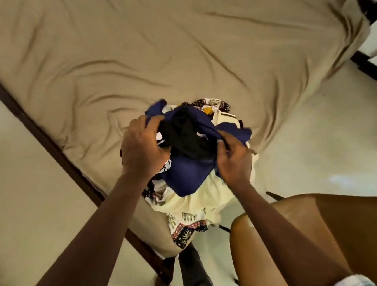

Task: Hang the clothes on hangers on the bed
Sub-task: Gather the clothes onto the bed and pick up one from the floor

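One bed (175,52), dressed in a rumpled tan sheet, is filling most of the view, with a brown chair (327,233) standing just beside its near corner on the pale floor (308,143). A pile of clothes (189,213) is lying on that corner, its cream, elephant-printed fabric spilling over the edge toward the floor. A person is standing over it, holding a navy garment (185,175) at the top of the heap, with a black garment (182,132) bunched in its folds. The left hand (138,149) is gripping the navy cloth's upper-left edge, fingers curled round it. The right hand (232,161) is pinching the opposite edge between thumb and curled fingers. No hanger is plainly showing, so the job appears to be only beginning, with sorting under way. The risk from here is lying in the tangle: the black piece is riding inside the navy one and could be dragged up and dropped. Any tug on the heap could also be sending the overhanging cream fabric, and whatever is resting on it, sliding off the corner onto the floor.
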`<move>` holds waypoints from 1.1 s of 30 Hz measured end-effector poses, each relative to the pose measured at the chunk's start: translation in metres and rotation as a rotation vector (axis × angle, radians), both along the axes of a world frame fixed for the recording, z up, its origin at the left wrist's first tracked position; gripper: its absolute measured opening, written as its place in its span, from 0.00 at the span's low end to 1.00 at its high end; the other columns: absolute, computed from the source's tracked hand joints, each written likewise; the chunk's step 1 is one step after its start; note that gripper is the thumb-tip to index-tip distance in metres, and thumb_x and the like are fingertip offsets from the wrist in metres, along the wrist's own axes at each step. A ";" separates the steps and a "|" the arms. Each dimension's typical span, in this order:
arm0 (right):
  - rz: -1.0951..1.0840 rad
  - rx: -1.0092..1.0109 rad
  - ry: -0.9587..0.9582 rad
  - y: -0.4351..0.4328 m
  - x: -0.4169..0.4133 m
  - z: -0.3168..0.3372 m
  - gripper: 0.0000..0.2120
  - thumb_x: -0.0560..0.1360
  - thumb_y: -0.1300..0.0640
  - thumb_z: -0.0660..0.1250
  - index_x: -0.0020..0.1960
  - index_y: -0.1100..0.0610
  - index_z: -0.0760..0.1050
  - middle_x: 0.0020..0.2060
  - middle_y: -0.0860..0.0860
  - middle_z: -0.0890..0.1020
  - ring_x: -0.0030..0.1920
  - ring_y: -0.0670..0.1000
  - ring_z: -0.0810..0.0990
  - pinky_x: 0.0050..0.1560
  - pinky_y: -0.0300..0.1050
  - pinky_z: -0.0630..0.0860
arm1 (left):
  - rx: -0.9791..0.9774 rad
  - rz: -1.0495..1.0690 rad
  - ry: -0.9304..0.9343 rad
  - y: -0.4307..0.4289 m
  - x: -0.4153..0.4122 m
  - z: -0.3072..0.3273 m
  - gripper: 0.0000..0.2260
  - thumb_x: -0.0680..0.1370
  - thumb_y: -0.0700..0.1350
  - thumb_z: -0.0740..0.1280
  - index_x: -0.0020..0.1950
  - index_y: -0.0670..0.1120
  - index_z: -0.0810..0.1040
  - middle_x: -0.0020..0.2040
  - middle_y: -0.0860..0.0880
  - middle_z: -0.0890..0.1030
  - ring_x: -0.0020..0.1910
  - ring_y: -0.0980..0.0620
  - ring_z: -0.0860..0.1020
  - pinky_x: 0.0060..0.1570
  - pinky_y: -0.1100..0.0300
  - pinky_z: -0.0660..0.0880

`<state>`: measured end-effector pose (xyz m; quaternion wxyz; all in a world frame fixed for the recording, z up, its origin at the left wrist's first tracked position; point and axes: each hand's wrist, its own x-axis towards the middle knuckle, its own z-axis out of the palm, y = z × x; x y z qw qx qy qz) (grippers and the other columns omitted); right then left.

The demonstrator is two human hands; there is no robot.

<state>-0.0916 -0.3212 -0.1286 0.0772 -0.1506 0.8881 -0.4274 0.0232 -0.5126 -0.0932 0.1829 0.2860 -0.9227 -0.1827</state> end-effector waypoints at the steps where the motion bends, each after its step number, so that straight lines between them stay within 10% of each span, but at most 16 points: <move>1: 0.040 0.056 -0.014 -0.004 -0.001 -0.018 0.16 0.82 0.51 0.63 0.66 0.53 0.81 0.57 0.52 0.86 0.55 0.56 0.84 0.55 0.50 0.79 | -0.003 0.018 -0.017 -0.003 -0.006 -0.016 0.26 0.68 0.46 0.72 0.66 0.46 0.77 0.53 0.44 0.78 0.51 0.39 0.76 0.45 0.47 0.74; 10: 0.602 0.617 -0.525 0.005 0.019 -0.124 0.21 0.84 0.49 0.60 0.76 0.51 0.69 0.75 0.51 0.73 0.72 0.58 0.73 0.68 0.52 0.71 | 0.519 -0.244 -0.782 0.001 0.009 -0.147 0.46 0.75 0.59 0.73 0.84 0.52 0.48 0.84 0.49 0.52 0.77 0.39 0.65 0.70 0.42 0.71; 24: 0.516 0.269 -0.196 -0.010 0.114 0.032 0.28 0.85 0.49 0.61 0.82 0.47 0.58 0.82 0.48 0.59 0.81 0.48 0.57 0.76 0.41 0.57 | 0.512 -0.106 -0.227 -0.008 0.119 -0.005 0.42 0.73 0.70 0.61 0.84 0.57 0.54 0.85 0.50 0.49 0.83 0.47 0.53 0.75 0.37 0.65; 33: 0.843 -0.059 -0.170 -0.055 0.220 0.113 0.24 0.83 0.46 0.62 0.77 0.51 0.68 0.73 0.48 0.72 0.69 0.48 0.76 0.64 0.55 0.79 | 0.381 0.343 0.135 0.033 0.293 0.086 0.31 0.78 0.57 0.71 0.79 0.52 0.67 0.84 0.50 0.56 0.80 0.48 0.63 0.73 0.47 0.69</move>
